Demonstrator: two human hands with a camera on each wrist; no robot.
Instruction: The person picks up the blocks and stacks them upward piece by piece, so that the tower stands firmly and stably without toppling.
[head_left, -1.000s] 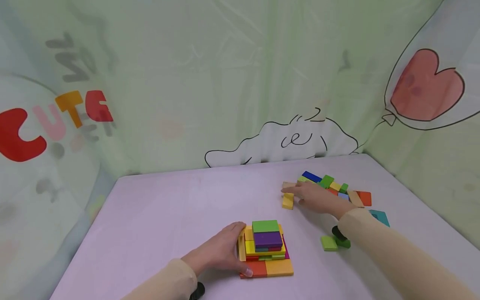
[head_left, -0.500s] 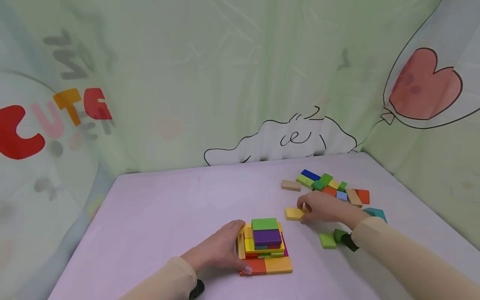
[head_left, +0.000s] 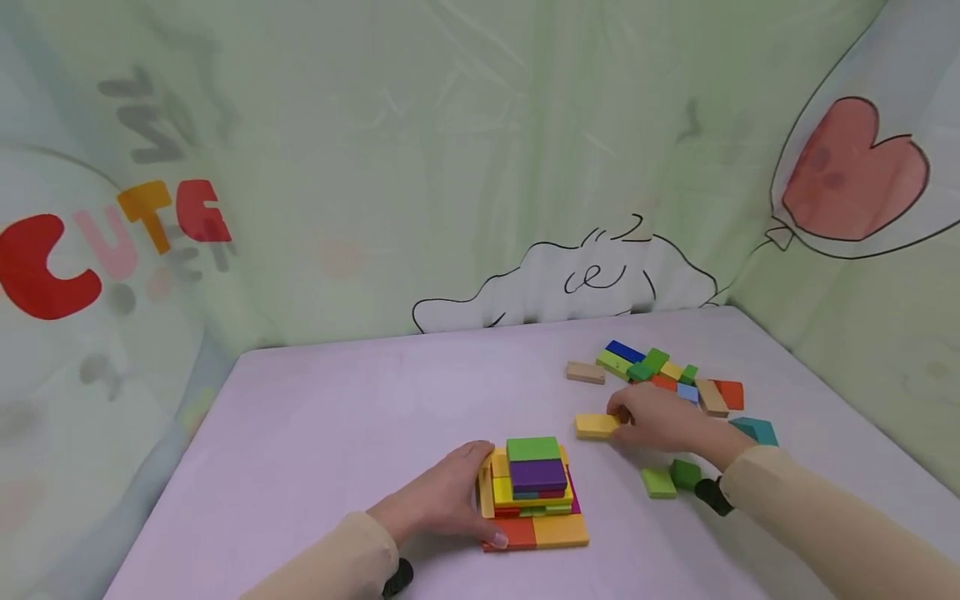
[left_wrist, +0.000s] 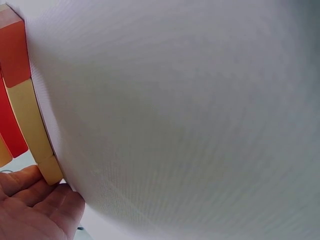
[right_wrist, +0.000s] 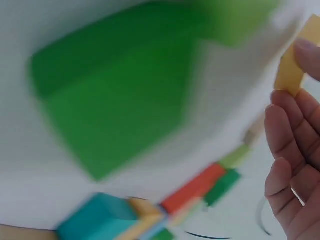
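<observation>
Right hand (head_left: pixel 660 422): thumb and fingers pinch one end of the yellow block (head_left: pixel 595 427), whose free end sticks out left of my fingertips. Can't tell if it's off the table (head_left: pixel 337 467) or just resting on it. Left hand (head_left: pixel 446 496) is clamped along the left side of the block stack (head_left: pixel 537 477), thumb at the near red corner, fingers at the far end; left wrist view has fingertips against the end of a tan bar (left_wrist: pixel 31 120). Stack sits left of my right hand and closer to me. Reads to me as a pick, with the left bracing. To do it well: firm the pinch first, since an end grip could let the free end droop or twist. Then lift straight up, level. Light green block (head_left: pixel 658 482) and dark green block (head_left: pixel 686 474) lie just on the near side of my right hand, so the wrist should ride high over them. Loose pile (head_left: pixel 664 382) is just beyond the knuckles; don't brush it. Left hand should brace only, no squeeze: too much pressure might shear the layers.
</observation>
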